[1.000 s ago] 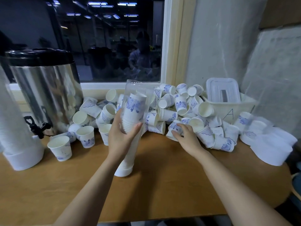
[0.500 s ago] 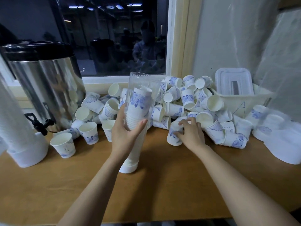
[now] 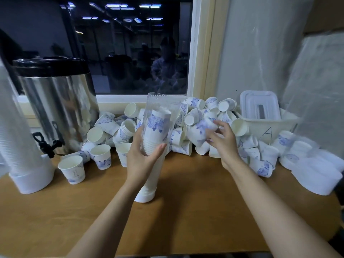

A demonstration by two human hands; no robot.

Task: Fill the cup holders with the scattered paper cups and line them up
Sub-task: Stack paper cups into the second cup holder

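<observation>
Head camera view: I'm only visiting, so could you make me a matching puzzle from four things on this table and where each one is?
Things
1. steel urn
2. clear cup holder
3. white bin marked A
4. blurred paper cup

Places
a. gripped by the left hand, partly filled with stacked cups
b. lifted in the right hand
c. far left, standing upright
d. right side, beside the cup pile

Pairs: 1-c, 2-a, 3-d, 4-b
</observation>
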